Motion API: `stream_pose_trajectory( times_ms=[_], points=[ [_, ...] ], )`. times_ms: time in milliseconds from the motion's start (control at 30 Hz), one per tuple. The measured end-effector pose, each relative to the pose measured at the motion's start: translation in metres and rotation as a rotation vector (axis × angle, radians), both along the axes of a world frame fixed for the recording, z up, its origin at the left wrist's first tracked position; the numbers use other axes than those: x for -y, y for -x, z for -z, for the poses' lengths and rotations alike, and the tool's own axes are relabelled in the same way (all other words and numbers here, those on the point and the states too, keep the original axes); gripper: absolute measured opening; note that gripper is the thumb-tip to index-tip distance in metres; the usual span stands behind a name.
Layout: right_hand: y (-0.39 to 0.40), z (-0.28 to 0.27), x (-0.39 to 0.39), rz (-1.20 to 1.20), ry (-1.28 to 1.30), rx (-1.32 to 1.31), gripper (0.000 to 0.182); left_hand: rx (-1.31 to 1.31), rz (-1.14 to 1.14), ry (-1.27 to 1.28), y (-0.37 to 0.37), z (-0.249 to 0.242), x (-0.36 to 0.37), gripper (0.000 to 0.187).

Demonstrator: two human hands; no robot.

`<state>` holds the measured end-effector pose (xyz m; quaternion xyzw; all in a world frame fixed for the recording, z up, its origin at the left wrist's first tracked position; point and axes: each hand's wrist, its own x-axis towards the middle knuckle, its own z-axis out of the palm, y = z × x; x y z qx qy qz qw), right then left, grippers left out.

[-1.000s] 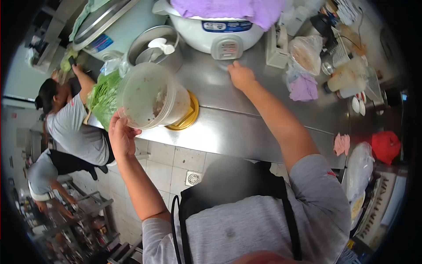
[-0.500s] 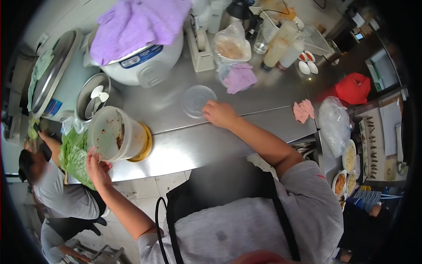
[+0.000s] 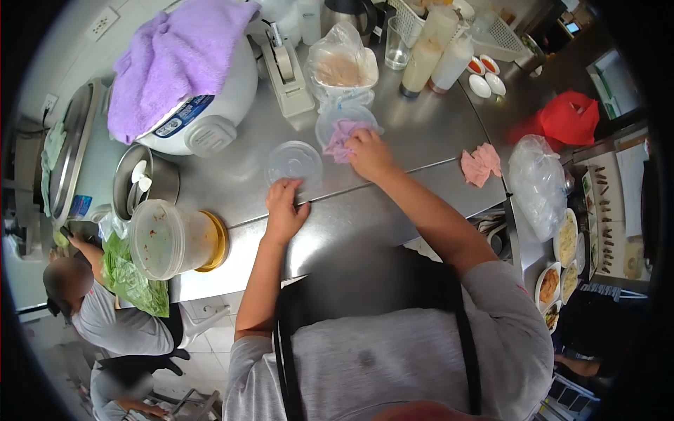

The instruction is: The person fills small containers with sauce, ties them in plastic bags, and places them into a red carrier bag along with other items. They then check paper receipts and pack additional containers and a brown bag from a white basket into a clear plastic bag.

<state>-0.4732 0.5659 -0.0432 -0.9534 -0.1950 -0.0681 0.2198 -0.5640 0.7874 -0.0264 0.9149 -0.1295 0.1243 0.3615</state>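
Stainless desk [image 3: 393, 203], tiled floor below. Left hand [image 3: 284, 203] flat, fingers spread, touching clear lid [image 3: 293, 163]. Right hand [image 3: 368, 153] gripping purple cloth [image 3: 342, 137] over second lid [image 3: 344, 119].

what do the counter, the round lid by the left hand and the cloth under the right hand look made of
Counter: likely stainless steel, brushed grey, with dull reflections and a seam line.
Lid: probably thin clear plastic; the counter shows through it and it has a moulded rim. The left hand rests just below it.
Cloth: soft purple fabric, matte and crumpled, pressed by the right hand.
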Motion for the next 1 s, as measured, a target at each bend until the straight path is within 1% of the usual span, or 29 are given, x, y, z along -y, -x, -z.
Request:
stream_pose_trajectory(
  times_ms=[67, 167, 200, 267, 300, 333, 433, 533, 633, 733, 800, 833, 867, 933, 1000],
  points=[
    [0.012, 0.009, -0.007, -0.099, -0.16, 0.061, 0.024, 0.067, -0.091, -0.125, 0.004, 0.017, -0.005, 0.023],
    [0.013, 0.015, -0.013, 0.039, -0.92, -0.458, 0.017, 0.112, -0.149, -0.251, -0.001, 0.021, -0.02, 0.013],
    [0.011, 0.007, -0.009, 0.084, -0.991, -0.466, 0.016, 0.142, -0.173, -0.229, -0.004, 0.017, -0.023, 0.009],
    [0.004, -0.022, 0.016, 0.182, -1.133, -0.475, 0.016, 0.239, -0.168, -0.201, -0.016, 0.005, -0.023, 0.009],
    [0.0, -0.031, 0.028, 0.232, -1.115, -0.426, 0.017, 0.281, -0.159, -0.183, -0.022, -0.002, -0.02, 0.009],
    [-0.005, -0.035, 0.04, 0.283, -1.091, -0.376, 0.018, 0.346, -0.087, -0.182, -0.031, -0.011, -0.008, 0.011],
    [-0.018, -0.027, 0.066, 0.427, -0.796, -0.021, 0.018, 0.407, 0.086, -0.172, -0.058, -0.014, 0.036, 0.012],
    [-0.022, -0.03, 0.084, 0.426, -0.412, 0.161, 0.029, 0.224, 0.189, -0.294, -0.072, 0.004, 0.069, 0.015],
    [-0.031, -0.002, 0.09, 0.464, 0.054, 0.034, 0.042, 0.271, 0.217, -0.193, -0.068, 0.01, 0.08, 0.02],
    [-0.029, 0.018, 0.076, 0.489, 0.206, -0.043, 0.051, 0.213, 0.125, -0.251, -0.067, 0.023, 0.073, 0.024],
    [-0.041, 0.027, 0.073, 0.441, 0.145, -0.003, 0.048, 0.184, 0.049, -0.274, -0.065, 0.025, 0.064, 0.023],
    [-0.043, 0.024, 0.071, 0.415, 0.112, 0.017, 0.047, 0.168, 0.009, -0.289, -0.062, 0.025, 0.058, 0.022],
    [-0.044, 0.021, 0.071, 0.414, 0.131, -0.029, 0.044, 0.177, 0.001, -0.29, -0.059, 0.024, 0.05, 0.021],
    [-0.05, -0.011, 0.065, 0.386, 0.166, -0.111, 0.039, 0.2, -0.041, -0.293, -0.054, 0.022, 0.033, 0.02],
    [-0.057, -0.027, 0.051, 0.296, 0.097, -0.04, 0.034, 0.19, -0.083, -0.304, -0.049, 0.023, 0.017, 0.019]
  ],
)
